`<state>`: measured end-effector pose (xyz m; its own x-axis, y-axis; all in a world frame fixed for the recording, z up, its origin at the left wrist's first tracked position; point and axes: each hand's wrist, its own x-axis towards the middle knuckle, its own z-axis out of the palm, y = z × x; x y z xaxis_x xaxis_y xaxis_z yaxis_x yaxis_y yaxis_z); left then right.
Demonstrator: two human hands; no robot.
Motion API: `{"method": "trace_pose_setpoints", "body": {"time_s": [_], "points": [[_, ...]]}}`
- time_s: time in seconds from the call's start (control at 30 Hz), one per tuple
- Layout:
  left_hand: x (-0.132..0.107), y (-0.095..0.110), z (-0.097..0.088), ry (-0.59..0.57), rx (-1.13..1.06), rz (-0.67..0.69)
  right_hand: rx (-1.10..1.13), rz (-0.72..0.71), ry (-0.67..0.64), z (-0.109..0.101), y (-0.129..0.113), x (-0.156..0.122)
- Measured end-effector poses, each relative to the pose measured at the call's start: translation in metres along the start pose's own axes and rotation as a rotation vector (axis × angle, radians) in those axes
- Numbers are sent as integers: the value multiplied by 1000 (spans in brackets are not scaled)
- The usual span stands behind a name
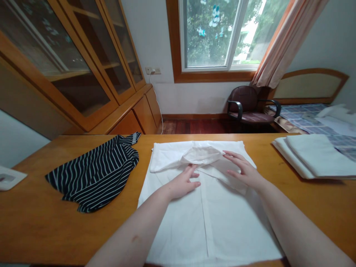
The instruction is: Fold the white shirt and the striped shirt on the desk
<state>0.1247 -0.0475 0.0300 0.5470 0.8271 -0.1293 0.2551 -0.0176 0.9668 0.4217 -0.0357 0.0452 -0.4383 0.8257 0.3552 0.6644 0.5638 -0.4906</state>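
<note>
A white shirt [183,226] lies spread on the wooden table in front of me, its collar [204,155] at the far side and a front placket running down the middle. My left hand [183,182] rests on the cloth just below the collar, fingers apart, the fingertips touching or partly under the collar's near edge. At the collar's right end is my right hand [243,170], its fingers spread and the tips touching the fabric there. Neither hand visibly grips the cloth. The shirt's upper part is folded flat behind the collar.
A black-and-white striped garment [102,172] lies on the table [36,222] to the left. Folded white cloth [319,155] is stacked at the right edge. A white object [11,178] sits far left. Beyond stand a cabinet [111,122], an office chair [247,105] and a bed [306,115].
</note>
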Motion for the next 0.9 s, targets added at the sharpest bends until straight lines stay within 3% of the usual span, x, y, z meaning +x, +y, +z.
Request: {"method": "trace_pose_setpoints", "body": {"time_s": [0.17, 0.3, 0.37, 0.43, 0.53, 0.63, 0.7, 0.8, 0.87, 0.9], "points": [[4, -2, -7, 241, 118, 1, 35, -37, 18, -3, 6, 0], [3, 3, -19, 589, 484, 48, 71, -31, -46, -3, 8, 1], [1, 6, -24, 702, 656, 116, 88, -28, -96, -4, 6, 2], [-1, 8, -28, 708, 768, 162, 107, -29, -153, -5, 3, 3], [-1, 4, -31, 543, 813, 133, 143, 4, -227, -6, -2, 3], [4, -3, -33, 428, 776, 93, 115, 91, -203, -1, -6, 3], [6, -3, -33, 469, 797, 107, 55, 139, -152, 5, -8, 3], [4, 3, -29, 617, 813, 170, -6, 110, -150, 16, -10, 5], [1, 9, -22, 657, 705, 186, -16, 64, -175, 22, -11, 7], [-1, 11, -18, 624, 605, 170, -18, 60, -173, 25, -11, 8]]}}
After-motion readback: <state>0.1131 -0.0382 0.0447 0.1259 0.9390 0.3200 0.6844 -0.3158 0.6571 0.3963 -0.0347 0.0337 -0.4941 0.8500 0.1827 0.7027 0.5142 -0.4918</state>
